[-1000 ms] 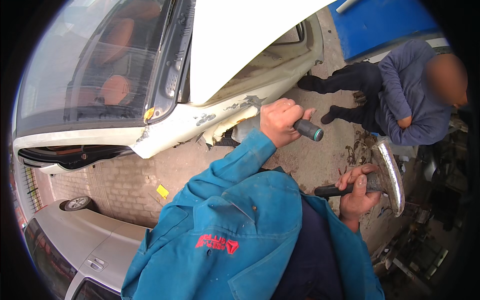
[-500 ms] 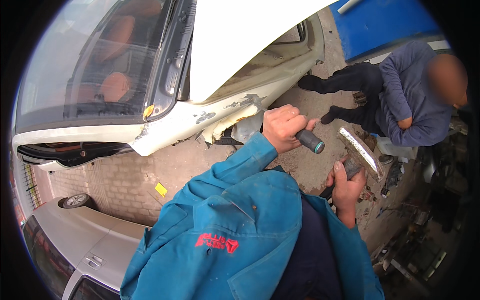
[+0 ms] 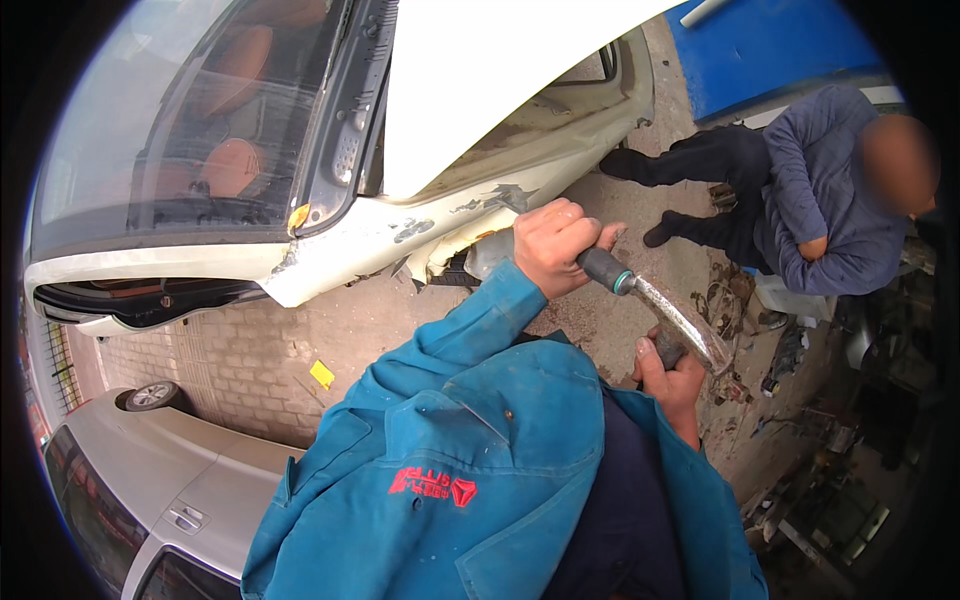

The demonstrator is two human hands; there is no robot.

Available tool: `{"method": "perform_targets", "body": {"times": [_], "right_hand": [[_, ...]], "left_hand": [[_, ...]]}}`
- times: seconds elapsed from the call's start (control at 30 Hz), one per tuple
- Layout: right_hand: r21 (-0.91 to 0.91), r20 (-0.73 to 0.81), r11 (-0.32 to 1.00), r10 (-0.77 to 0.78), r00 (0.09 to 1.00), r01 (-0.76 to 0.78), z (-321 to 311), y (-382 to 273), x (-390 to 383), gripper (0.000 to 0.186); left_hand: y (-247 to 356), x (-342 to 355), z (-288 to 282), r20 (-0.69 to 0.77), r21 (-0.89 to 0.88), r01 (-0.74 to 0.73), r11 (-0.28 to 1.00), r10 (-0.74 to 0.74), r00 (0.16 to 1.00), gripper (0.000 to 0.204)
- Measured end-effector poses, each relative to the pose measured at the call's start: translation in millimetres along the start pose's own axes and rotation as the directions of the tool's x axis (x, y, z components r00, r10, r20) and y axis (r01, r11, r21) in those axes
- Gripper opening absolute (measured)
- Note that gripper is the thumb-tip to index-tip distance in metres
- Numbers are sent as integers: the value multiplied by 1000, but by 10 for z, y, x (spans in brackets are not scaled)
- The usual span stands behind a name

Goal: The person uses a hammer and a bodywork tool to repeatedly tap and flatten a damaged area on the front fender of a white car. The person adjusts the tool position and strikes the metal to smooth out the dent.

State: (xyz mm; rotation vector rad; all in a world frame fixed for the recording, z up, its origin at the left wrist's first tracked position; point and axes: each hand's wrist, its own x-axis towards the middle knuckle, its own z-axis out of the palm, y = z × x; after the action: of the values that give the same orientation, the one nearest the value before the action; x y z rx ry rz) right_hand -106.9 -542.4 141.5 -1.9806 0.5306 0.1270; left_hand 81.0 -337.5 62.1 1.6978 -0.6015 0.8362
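Note:
My left hand (image 3: 556,246) is closed around the dark, teal-ringed handle of a screwdriver (image 3: 602,268). Its thin shaft, mostly hidden by my fist, points at the torn edge of the cream-white car fender (image 3: 440,228), where paint is scraped off. In my right hand (image 3: 672,388) is a hammer (image 3: 684,322), gripped by its dark handle. The hammer's long, worn metal head meets the butt end of the screwdriver, and they appear to touch. Cracked, yellowish material hangs along the fender's lower edge beside my left hand.
A raised white hood (image 3: 490,80) stands over the car's front. On the right, a person (image 3: 830,190) with crossed arms is close by, near cluttered parts (image 3: 790,340). A silver car (image 3: 190,480) is at lower left, and a yellow piece (image 3: 321,375) lies on the paving.
The hammer has swung left, its head now at the screwdriver's butt end. My right hand moved left with it; my left hand has shifted slightly left and up.

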Motion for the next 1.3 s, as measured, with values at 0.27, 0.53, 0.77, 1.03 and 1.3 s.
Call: {"method": "perform_targets", "body": {"times": [0.27, 0.53, 0.77, 1.03, 1.3], "right_hand": [[30, 4, 992, -124, 992, 124, 15, -173, 10, 28], [179, -25, 905, -388, 921, 386, 151, -573, 90, 14], [122, -29, 956, -265, 964, 266, 172, -669, 148, 16], [135, 28, 967, -223, 975, 217, 140, -622, 169, 18], [84, 8, 973, -219, 976, 217, 175, -630, 67, 20]], "left_hand": [[-43, 48, -28, -51, 36, 56, 998, -54, 997, 36], [-47, 94, 18, -65, 61, 57, 997, -53, 997, 37], [-79, 107, -16, -108, 66, 95, 993, -87, 990, 38], [-38, 90, -27, -72, 66, 59, 996, -55, 996, 40], [-73, 89, -21, -90, 65, 47, 997, -42, 995, 39]]}}
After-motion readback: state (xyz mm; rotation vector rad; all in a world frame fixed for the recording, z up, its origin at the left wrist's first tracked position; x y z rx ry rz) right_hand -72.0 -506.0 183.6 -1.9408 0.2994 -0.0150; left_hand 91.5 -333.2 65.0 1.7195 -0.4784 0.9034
